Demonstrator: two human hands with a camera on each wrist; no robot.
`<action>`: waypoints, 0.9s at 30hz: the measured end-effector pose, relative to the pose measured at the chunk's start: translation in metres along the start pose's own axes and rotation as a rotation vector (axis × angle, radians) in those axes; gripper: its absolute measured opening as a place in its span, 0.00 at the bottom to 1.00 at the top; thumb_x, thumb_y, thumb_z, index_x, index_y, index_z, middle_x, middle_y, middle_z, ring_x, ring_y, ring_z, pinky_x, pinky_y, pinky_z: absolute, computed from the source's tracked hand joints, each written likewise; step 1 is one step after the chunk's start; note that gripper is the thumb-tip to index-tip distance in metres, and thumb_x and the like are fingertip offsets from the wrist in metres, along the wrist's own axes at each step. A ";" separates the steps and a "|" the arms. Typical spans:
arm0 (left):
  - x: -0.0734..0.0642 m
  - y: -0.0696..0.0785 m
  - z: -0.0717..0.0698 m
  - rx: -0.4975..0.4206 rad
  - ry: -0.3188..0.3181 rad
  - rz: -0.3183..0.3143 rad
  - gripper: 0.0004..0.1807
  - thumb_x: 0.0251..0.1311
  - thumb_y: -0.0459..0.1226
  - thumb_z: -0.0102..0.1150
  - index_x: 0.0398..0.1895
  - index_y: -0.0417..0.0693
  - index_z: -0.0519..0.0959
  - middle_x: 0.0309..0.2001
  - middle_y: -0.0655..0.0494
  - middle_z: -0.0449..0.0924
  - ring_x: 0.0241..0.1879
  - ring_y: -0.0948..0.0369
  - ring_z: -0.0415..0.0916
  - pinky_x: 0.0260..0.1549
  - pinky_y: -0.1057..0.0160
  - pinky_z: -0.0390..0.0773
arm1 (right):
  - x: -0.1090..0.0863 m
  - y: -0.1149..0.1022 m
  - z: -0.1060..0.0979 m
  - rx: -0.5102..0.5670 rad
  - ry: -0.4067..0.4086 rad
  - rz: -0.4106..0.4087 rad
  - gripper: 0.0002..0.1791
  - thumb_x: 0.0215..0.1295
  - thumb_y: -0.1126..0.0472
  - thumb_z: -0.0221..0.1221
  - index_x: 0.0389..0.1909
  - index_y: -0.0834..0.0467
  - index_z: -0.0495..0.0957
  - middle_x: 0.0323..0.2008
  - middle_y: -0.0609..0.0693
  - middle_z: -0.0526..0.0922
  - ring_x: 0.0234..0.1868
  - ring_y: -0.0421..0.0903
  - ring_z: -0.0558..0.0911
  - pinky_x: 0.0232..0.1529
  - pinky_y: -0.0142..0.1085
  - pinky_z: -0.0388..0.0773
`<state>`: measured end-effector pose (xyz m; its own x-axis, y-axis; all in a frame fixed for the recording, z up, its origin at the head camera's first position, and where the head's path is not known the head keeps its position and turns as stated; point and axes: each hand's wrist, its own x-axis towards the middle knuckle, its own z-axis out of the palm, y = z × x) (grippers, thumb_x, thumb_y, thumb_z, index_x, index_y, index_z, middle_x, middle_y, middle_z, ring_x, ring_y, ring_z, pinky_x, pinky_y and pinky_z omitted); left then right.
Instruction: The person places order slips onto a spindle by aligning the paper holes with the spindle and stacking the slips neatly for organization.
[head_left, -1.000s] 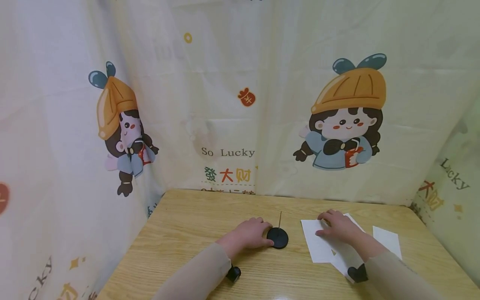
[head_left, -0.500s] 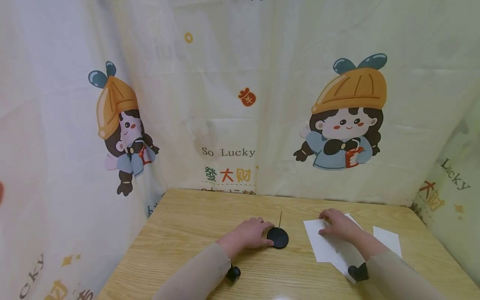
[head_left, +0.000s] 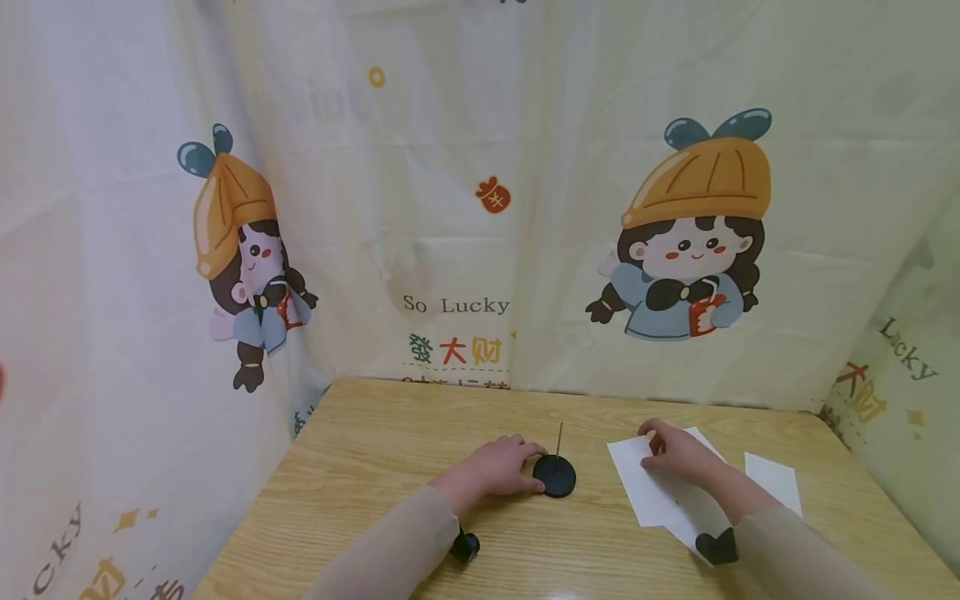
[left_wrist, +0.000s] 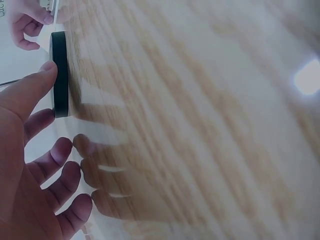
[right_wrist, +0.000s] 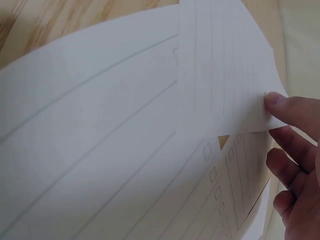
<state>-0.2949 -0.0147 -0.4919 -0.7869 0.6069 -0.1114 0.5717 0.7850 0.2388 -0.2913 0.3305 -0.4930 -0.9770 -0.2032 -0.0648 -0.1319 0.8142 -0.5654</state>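
Black disc [head_left: 554, 478], rod [head_left: 559, 440] upright on it, in my left hand's [head_left: 497, 467] grip.
Right of it, my right hand [head_left: 681, 457] pinches paper [head_left: 642, 497], shifted slightly farther off.

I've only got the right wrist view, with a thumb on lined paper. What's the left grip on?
Observer: The left grip holds a black disc at its edge.
Operator: Is there anything on that disc?
Observer: Yes, a thin rod stands up from it.
Operator: Is my sheet touching the disc?
Observer: No. In the head view, bare tabletop shows between the disc and the paper.
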 end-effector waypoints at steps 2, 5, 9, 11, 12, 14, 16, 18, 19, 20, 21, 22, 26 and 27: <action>0.000 0.001 0.000 0.004 0.003 0.002 0.32 0.57 0.61 0.64 0.65 0.70 0.72 0.52 0.60 0.75 0.53 0.60 0.73 0.51 0.59 0.74 | -0.001 0.002 -0.001 0.031 0.011 0.017 0.25 0.58 0.63 0.70 0.54 0.61 0.73 0.34 0.51 0.76 0.34 0.47 0.74 0.35 0.41 0.72; -0.001 0.001 0.000 0.012 0.007 0.002 0.32 0.57 0.61 0.64 0.65 0.70 0.72 0.52 0.60 0.75 0.53 0.60 0.73 0.51 0.59 0.74 | -0.003 0.004 -0.002 0.085 0.022 0.023 0.23 0.60 0.64 0.68 0.55 0.62 0.73 0.35 0.51 0.77 0.35 0.48 0.74 0.35 0.40 0.72; -0.002 0.002 0.000 0.008 0.007 -0.002 0.32 0.57 0.61 0.64 0.65 0.70 0.72 0.52 0.60 0.74 0.53 0.59 0.73 0.51 0.58 0.74 | -0.004 0.007 -0.003 0.137 0.038 0.052 0.22 0.62 0.62 0.66 0.56 0.64 0.74 0.35 0.52 0.77 0.36 0.48 0.75 0.35 0.39 0.73; -0.002 0.002 0.000 0.003 0.006 -0.005 0.31 0.57 0.61 0.64 0.65 0.71 0.72 0.53 0.60 0.74 0.53 0.58 0.73 0.51 0.57 0.74 | -0.005 0.009 -0.003 0.151 0.044 0.075 0.22 0.63 0.61 0.66 0.56 0.63 0.74 0.35 0.51 0.77 0.35 0.47 0.75 0.35 0.38 0.74; -0.002 0.001 0.001 0.002 0.006 -0.007 0.31 0.58 0.61 0.64 0.65 0.71 0.72 0.53 0.60 0.74 0.54 0.58 0.73 0.51 0.57 0.74 | -0.006 0.010 -0.003 0.158 0.049 0.080 0.22 0.63 0.61 0.66 0.56 0.63 0.74 0.35 0.51 0.77 0.35 0.47 0.75 0.35 0.38 0.74; -0.002 0.001 0.002 0.000 0.006 -0.010 0.31 0.58 0.61 0.63 0.65 0.72 0.72 0.53 0.61 0.74 0.54 0.58 0.73 0.51 0.57 0.74 | -0.008 0.009 -0.004 0.183 0.048 0.092 0.22 0.64 0.61 0.65 0.56 0.63 0.74 0.36 0.52 0.77 0.35 0.48 0.76 0.35 0.39 0.74; -0.002 0.001 0.003 -0.004 0.007 -0.011 0.31 0.58 0.61 0.63 0.65 0.73 0.72 0.53 0.61 0.74 0.54 0.58 0.73 0.51 0.57 0.74 | -0.010 0.009 -0.005 0.212 0.047 0.103 0.22 0.65 0.61 0.64 0.57 0.63 0.73 0.37 0.53 0.77 0.35 0.48 0.76 0.35 0.39 0.74; -0.003 0.001 0.002 -0.005 0.008 -0.010 0.31 0.58 0.61 0.64 0.65 0.73 0.72 0.53 0.62 0.74 0.54 0.58 0.73 0.51 0.57 0.74 | -0.011 0.009 -0.006 0.245 0.047 0.103 0.22 0.66 0.62 0.63 0.58 0.64 0.73 0.38 0.53 0.77 0.36 0.49 0.76 0.35 0.39 0.74; -0.003 0.001 0.001 -0.006 0.007 -0.010 0.31 0.58 0.61 0.64 0.65 0.73 0.72 0.53 0.61 0.74 0.54 0.58 0.73 0.51 0.57 0.74 | -0.012 0.008 -0.006 0.260 0.044 0.104 0.22 0.66 0.62 0.63 0.58 0.64 0.72 0.38 0.54 0.77 0.36 0.49 0.76 0.35 0.39 0.74; -0.004 0.002 0.001 -0.009 0.007 -0.010 0.31 0.58 0.60 0.64 0.65 0.73 0.72 0.53 0.61 0.74 0.54 0.58 0.73 0.50 0.57 0.74 | -0.013 0.009 -0.006 0.270 0.042 0.101 0.22 0.67 0.62 0.62 0.59 0.64 0.72 0.39 0.54 0.78 0.36 0.49 0.76 0.35 0.39 0.75; -0.005 0.002 0.000 -0.010 0.007 -0.010 0.31 0.58 0.60 0.64 0.65 0.72 0.72 0.52 0.61 0.74 0.54 0.58 0.73 0.50 0.57 0.74 | -0.014 0.009 -0.007 0.280 0.042 0.098 0.22 0.67 0.62 0.62 0.59 0.64 0.72 0.39 0.54 0.78 0.37 0.49 0.76 0.36 0.39 0.75; -0.005 0.002 -0.001 -0.012 0.007 -0.009 0.30 0.58 0.60 0.64 0.65 0.72 0.72 0.52 0.61 0.74 0.53 0.58 0.73 0.50 0.57 0.74 | -0.014 0.009 -0.007 0.286 0.043 0.094 0.22 0.67 0.62 0.62 0.59 0.64 0.72 0.40 0.54 0.78 0.38 0.49 0.76 0.37 0.39 0.76; -0.006 0.003 -0.001 -0.016 0.007 -0.009 0.31 0.58 0.60 0.64 0.65 0.72 0.72 0.53 0.61 0.74 0.54 0.57 0.73 0.50 0.56 0.74 | -0.018 0.007 -0.008 0.302 0.052 0.082 0.22 0.69 0.61 0.61 0.60 0.64 0.72 0.41 0.54 0.79 0.39 0.49 0.77 0.38 0.40 0.77; -0.005 0.003 -0.001 -0.016 0.007 -0.009 0.31 0.58 0.60 0.64 0.65 0.72 0.72 0.53 0.61 0.74 0.54 0.57 0.73 0.50 0.56 0.74 | -0.018 0.006 -0.009 0.307 0.056 0.079 0.22 0.69 0.61 0.60 0.60 0.64 0.72 0.42 0.55 0.79 0.40 0.49 0.77 0.39 0.40 0.77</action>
<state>-0.2894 -0.0160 -0.4898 -0.7935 0.5990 -0.1069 0.5608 0.7882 0.2535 -0.2757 0.3441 -0.4884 -0.9910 -0.1087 -0.0784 -0.0063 0.6224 -0.7826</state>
